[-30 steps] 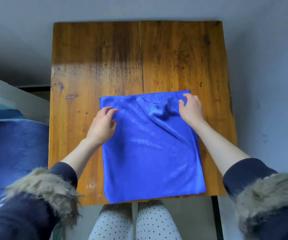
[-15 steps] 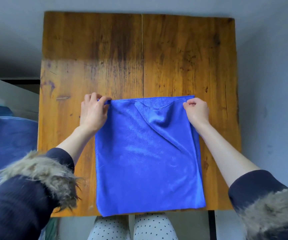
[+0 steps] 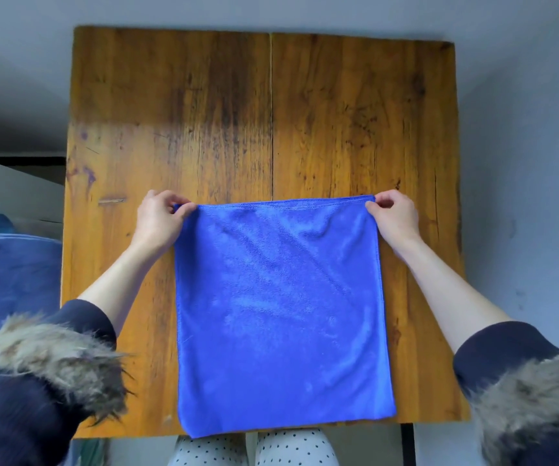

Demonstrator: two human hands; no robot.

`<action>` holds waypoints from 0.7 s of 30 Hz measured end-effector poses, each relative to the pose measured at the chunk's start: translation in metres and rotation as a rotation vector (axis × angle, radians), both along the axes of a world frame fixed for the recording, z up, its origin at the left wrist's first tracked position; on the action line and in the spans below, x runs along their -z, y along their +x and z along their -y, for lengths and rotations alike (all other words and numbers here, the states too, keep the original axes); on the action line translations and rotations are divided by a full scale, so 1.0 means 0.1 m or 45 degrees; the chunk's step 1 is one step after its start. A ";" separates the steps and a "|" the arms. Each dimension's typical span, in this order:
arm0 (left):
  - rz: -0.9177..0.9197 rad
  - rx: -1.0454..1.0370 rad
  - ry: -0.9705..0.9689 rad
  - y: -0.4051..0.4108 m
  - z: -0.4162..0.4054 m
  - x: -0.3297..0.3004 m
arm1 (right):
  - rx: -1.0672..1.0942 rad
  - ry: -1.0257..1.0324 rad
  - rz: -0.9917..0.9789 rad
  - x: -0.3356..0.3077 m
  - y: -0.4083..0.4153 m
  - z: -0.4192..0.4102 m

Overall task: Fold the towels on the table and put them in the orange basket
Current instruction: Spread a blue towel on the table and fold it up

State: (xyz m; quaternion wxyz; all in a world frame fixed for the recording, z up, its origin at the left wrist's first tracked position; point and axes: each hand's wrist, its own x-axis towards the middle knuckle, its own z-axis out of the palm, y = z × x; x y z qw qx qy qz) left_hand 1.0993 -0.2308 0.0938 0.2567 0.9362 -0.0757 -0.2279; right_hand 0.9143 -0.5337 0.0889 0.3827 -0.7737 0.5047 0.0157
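From the head camera, looking straight down, a blue microfibre towel [image 3: 280,311] lies spread on the wooden worktop [image 3: 204,112], filling the 6 o'clock half of the boards, its near edge hanging just over the worktop's near edge above a pair of dotted trouser knees [image 3: 254,449]. The left hand [image 3: 160,218] pinches the far corner at about 10 o'clock of the cloth, thumb and fingers clamped on the hem; the right hand [image 3: 394,216] does the same at the corner at about 2 o'clock. The far hem between them runs taut and straight, and the cloth looks smooth, with no turned-over flap showing.

I judge this to be the start of a fold: the far edge is gripped and squared, ready to be carried. The next move, as I read it, calls for lifting both corners together and bringing them toward 6 o'clock to meet the near edge, keeping the two hands level so the sides line up.

The orange basket is not in sight. Something dark blue [image 3: 12,280] sits off the worktop at 9 o'clock; I cannot tell what it is.
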 end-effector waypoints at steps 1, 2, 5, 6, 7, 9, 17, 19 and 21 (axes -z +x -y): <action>-0.014 -0.010 0.008 0.01 0.00 0.00 | -0.002 0.018 0.005 0.00 0.01 0.00; -0.019 -0.011 0.016 0.00 -0.01 0.01 | 0.001 0.037 0.010 0.00 0.01 0.01; -0.011 -0.027 0.014 0.01 -0.03 0.00 | 0.061 0.130 0.062 -0.01 0.02 0.02; -0.007 -0.044 0.012 0.01 -0.04 0.00 | 0.097 0.162 0.091 -0.01 0.01 0.02; -0.005 -0.056 0.013 0.03 -0.05 0.00 | 0.142 0.191 0.120 -0.01 0.01 0.02; 0.000 -0.047 0.019 0.05 -0.07 0.00 | 0.247 0.244 0.177 -0.01 0.00 0.03; 0.037 0.030 0.057 0.04 -0.12 0.08 | 0.109 0.123 0.168 0.00 0.06 0.03; 0.042 0.057 0.069 0.05 -0.12 0.09 | -0.016 0.043 0.120 -0.01 0.10 0.04; 0.020 0.046 0.079 0.07 -0.11 0.09 | -0.072 0.017 0.092 -0.02 0.13 0.05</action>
